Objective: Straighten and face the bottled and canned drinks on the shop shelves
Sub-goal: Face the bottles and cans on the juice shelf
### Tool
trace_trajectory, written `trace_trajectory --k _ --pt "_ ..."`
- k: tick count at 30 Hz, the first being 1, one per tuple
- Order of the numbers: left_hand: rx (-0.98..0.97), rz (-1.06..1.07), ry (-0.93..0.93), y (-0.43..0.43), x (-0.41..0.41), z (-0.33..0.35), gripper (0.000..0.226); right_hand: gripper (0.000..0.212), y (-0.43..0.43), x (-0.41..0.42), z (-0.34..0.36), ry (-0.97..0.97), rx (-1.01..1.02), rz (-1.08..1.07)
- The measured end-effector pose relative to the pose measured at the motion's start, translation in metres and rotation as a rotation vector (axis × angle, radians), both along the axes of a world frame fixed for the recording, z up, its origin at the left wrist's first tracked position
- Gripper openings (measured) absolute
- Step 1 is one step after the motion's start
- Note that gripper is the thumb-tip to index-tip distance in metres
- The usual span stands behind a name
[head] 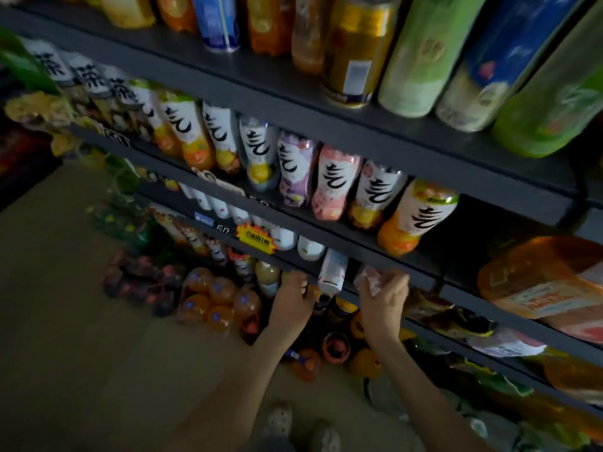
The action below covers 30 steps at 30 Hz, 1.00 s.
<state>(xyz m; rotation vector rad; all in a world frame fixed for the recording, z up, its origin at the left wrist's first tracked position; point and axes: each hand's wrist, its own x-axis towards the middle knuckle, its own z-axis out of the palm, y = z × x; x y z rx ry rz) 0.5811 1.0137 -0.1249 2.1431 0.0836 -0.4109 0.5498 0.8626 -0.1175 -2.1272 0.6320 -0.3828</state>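
Observation:
Both of my hands reach into a low shelf of white-labelled bottles, just under the dark shelf edge (375, 256). My right hand (386, 298) grips a pale pink bottle (367, 278) at the front of that row. A white bottle (332, 272) stands tilted between the two hands. My left hand (293, 298) is to its left, fingers curled at the shelf front; what they hold is hidden. On the shelf above, a row of white-labelled fruit drink bottles (332, 184) stands facing forward.
The top shelf holds large green bottles (421, 57) and a yellow can (355, 50). Shrink-wrapped packs of orange drinks (215, 305) and dark bottles sit on the tan floor (65, 305) by the shelf foot. Big orange bottles (548, 278) fill the right-hand bay. My shoes (300, 425) are below.

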Motion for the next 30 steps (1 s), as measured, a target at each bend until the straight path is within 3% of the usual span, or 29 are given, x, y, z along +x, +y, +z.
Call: trace_trajectory --k 3,7,10,13,17,21,24,30 --pt "-0.01 0.03 -0.01 0.018 0.0 -0.046 0.034 0.032 0.025 -0.009 -0.063 0.126 0.069 0.127" --pt "-0.039 0.024 0.021 0.033 0.008 -0.12 0.031 0.044 0.04 0.012 -0.133 0.315 0.38 -0.027" --pt "-0.028 -0.012 -0.012 0.036 0.013 -0.166 0.033 0.051 0.047 0.034 -0.171 0.307 0.478 -0.131" --pt "-0.04 -0.091 -0.113 0.032 0.013 -0.19 0.035 0.039 0.048 0.043 -0.191 0.254 0.415 -0.218" --pt "-0.023 -0.214 -0.205 0.019 0.019 -0.202 0.048 0.033 0.05 0.045 -0.187 0.267 0.424 -0.261" --pt "0.078 -0.354 -0.373 0.005 0.03 -0.199 0.078 0.028 0.054 0.031 -0.155 0.212 0.338 -0.259" --pt "0.095 -0.399 -0.583 -0.018 0.047 -0.195 0.063 0.023 0.056 0.015 -0.126 0.121 0.308 -0.276" --pt "-0.002 -0.364 -0.675 -0.047 0.065 -0.173 0.054 0.029 0.039 0.009 -0.1 -0.142 0.434 -0.153"
